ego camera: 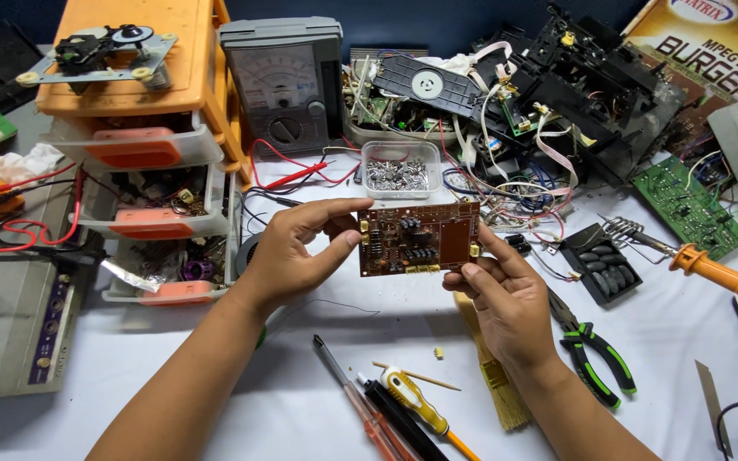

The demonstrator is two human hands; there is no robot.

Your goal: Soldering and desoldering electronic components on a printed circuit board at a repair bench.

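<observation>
Both my hands hold a small brown circuit board (pixel 418 238) up over the white table, component side toward me. My left hand (pixel 296 248) pinches its left edge between thumb and fingers. My right hand (pixel 506 294) grips the board's lower right edge. Small black chips and yellow parts sit on the board. Just beyond it stands a clear plastic tub (pixel 401 168) of metal bits.
An orange drawer unit (pixel 151 145) and an analog meter (pixel 288 81) stand at the back left. Dismantled black disc-drive parts (pixel 557 77) and wires fill the back right. A soldering iron (pixel 711 269), green-handled pliers (pixel 595 350), a brush (pixel 493 376), screwdrivers (pixel 403 405) and a green board (pixel 689 205) lie around.
</observation>
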